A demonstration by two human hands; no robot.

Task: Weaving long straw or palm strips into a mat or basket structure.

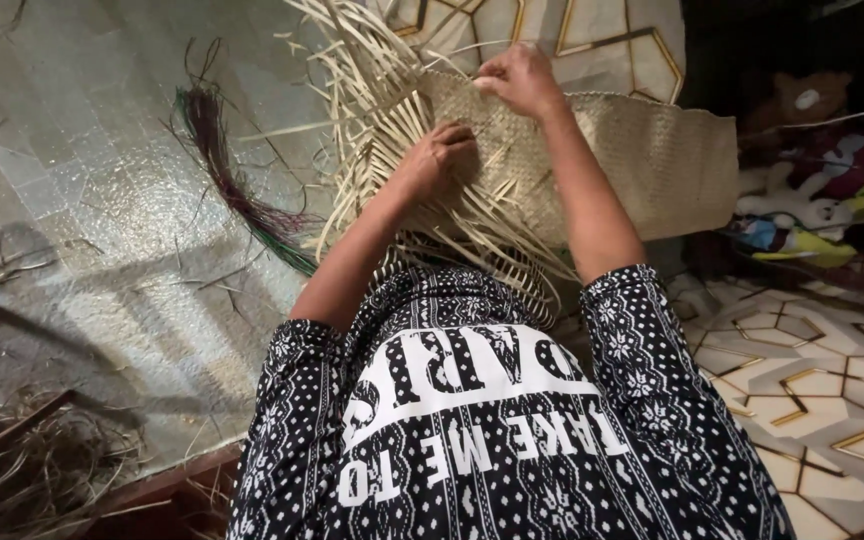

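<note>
A half-woven mat (652,150) of pale straw lies on the floor in front of me. Its finished part runs to the right, and loose straw strips (362,90) fan out from its left edge. My left hand (442,155) presses down on the weave where the loose strips begin, its fingers curled around a few of them. Farther up, my right hand (517,80) pinches a single strip at the mat's top edge. Both forearms reach forward over my black-and-white patterned shirt.
A bundle of green and purple dyed strips (242,200) lies on the tiled floor to the left. Dry straw scraps (32,470) pile at the bottom left. Stuffed toys (812,170) sit at the right, above a hexagon-patterned floor covering (822,380).
</note>
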